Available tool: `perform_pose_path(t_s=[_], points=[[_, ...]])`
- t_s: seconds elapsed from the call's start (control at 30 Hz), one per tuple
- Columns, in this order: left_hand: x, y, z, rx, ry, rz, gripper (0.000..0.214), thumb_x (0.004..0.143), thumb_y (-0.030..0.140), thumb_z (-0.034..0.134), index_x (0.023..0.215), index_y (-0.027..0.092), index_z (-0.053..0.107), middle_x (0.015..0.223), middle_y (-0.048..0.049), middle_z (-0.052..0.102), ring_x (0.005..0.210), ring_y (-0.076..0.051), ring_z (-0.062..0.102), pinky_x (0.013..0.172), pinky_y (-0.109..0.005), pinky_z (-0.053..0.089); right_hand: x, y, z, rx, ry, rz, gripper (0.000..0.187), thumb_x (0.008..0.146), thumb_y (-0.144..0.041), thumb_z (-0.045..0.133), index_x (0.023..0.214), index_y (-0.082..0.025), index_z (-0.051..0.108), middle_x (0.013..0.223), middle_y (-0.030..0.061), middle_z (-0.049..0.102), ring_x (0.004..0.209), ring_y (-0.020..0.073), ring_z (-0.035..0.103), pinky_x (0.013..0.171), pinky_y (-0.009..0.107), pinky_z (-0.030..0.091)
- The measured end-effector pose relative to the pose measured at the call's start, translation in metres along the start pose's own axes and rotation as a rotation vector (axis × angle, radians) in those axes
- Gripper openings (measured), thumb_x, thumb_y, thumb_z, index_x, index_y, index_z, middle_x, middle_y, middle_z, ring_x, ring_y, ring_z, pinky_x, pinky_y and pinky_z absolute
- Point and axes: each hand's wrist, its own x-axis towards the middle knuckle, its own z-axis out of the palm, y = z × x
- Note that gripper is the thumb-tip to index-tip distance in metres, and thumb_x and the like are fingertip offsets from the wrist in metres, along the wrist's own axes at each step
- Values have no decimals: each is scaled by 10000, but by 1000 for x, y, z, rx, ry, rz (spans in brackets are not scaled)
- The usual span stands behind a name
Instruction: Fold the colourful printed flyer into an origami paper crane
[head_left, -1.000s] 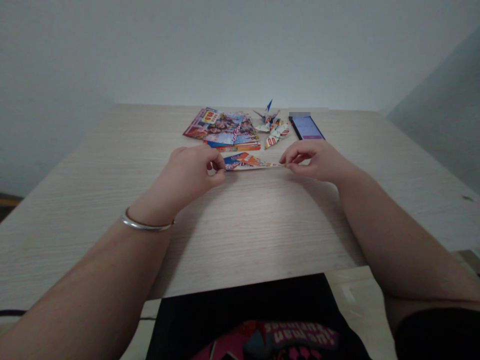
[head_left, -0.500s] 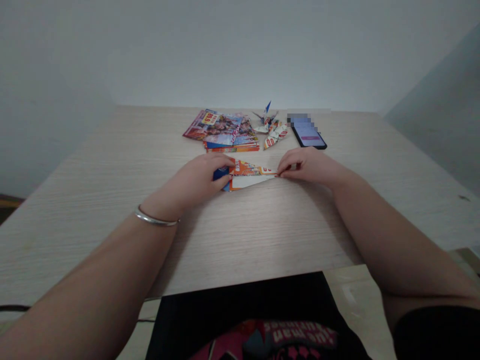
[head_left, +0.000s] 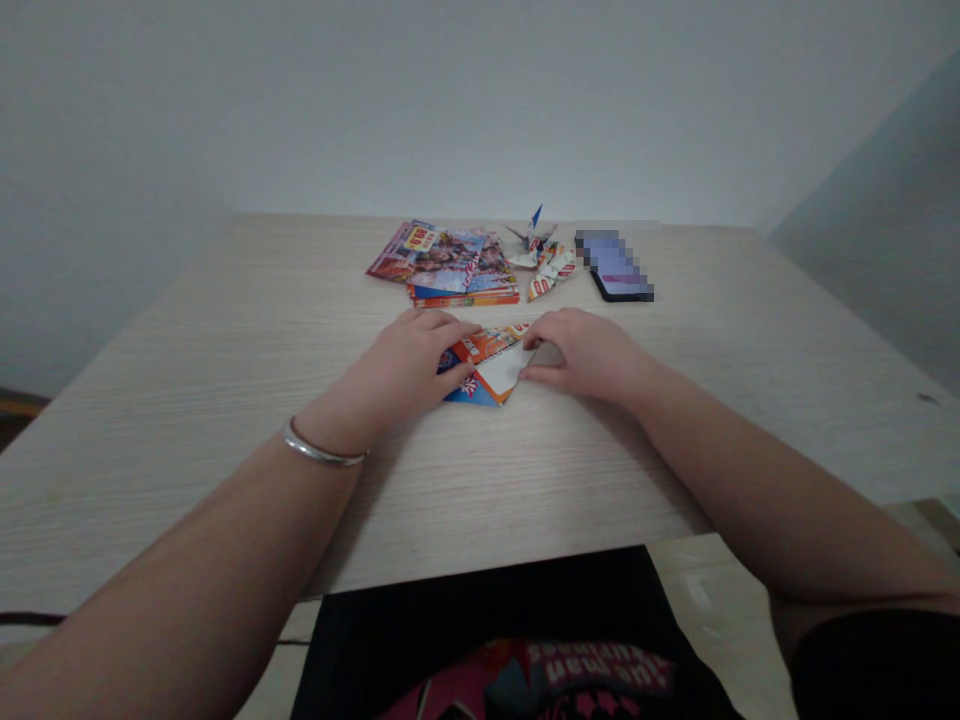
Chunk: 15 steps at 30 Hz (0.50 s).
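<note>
A folded piece of colourful printed paper (head_left: pixel 486 366) lies flat on the wooden table (head_left: pixel 225 330), showing orange, blue and a white inner face. My left hand (head_left: pixel 405 368), with a silver bangle at the wrist, rests on the paper's left part with fingers laid over it. My right hand (head_left: pixel 581 352) presses down on the paper's right edge, fingers curled and together. Both hands hold the paper against the table top.
Behind the hands lies a stack of colourful leaflets (head_left: pixel 446 258). Beside it stand two folded paper cranes (head_left: pixel 541 256). A phone (head_left: pixel 615 270) with a lit screen lies to their right. The table's near edge runs just above my lap.
The paper was held stretched between both pinching hands above the table. It has been brought nearer and laid flat, and both hands now press on it, the right hand moved left.
</note>
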Motion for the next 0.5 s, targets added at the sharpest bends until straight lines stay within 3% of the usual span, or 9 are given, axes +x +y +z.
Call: perform_pose_path(t_s=[0.23, 0.37, 0.5], points=[[0, 3, -3, 55, -61, -10, 443, 932, 398, 545, 1287, 157, 655, 1246, -130, 694, 1156, -295, 613, 1032, -428, 446, 1, -12, 4, 31, 25, 93, 547, 725, -621, 774, 1009, -181, 615, 1036, 107, 702, 958, 277, 644, 818, 392, 485], [0, 6, -4, 79, -80, -8, 442, 917, 450, 582, 1244, 173, 690, 1182, -124, 700, 1088, -290, 627, 982, -418, 469, 0, -22, 4, -79, 2, 90, 702, 724, -713, 719, 1110, -135, 620, 1121, 173, 704, 1000, 332, 645, 857, 448, 476], [0, 5, -3, 52, -82, 23, 422, 928, 448, 596, 1218, 161, 703, 1237, -116, 695, 1134, -275, 623, 1027, -395, 452, -2, -28, 3, -90, -2, 46, 595, 815, -617, 681, 1163, -137, 615, 1154, 176, 707, 1031, 328, 644, 874, 440, 479]])
